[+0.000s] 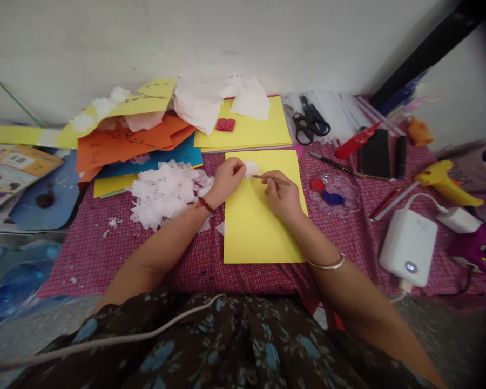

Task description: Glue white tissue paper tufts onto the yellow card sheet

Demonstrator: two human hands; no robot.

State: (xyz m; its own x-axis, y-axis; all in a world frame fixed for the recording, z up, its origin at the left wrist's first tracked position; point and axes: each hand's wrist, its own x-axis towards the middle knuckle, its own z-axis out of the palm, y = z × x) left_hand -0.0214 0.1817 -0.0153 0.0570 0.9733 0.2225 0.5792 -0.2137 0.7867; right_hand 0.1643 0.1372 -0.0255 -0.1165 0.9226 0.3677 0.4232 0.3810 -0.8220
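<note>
A yellow sheet of paper (pixel 263 227) lies in front of me with a small white tuft of tissue paper (pixel 251 168) near its top. My left hand (pixel 229 181) is closed in a pinch at the tuft's left edge; its fingertips partly hide what they grip. From the other side, my right hand (pixel 283 197) holds a thin brown stick (pixel 273 179), its tip pointing at the tuft. To the left of my left hand is a heap of cut white tissue paper squares (pixel 162 192). One loose square (pixel 221 228) lies by the sheet's left edge.
Behind are stacked yellow sheets (pixel 247 135) with a red folded paper (pixel 225 125), and orange paper (pixel 125 143). Scissors (pixel 308 124), a red glue bottle (pixel 356 141), a clear palette (pixel 348 197), a yellow glue gun (pixel 445 181) and a white power bank (pixel 409 246) are right.
</note>
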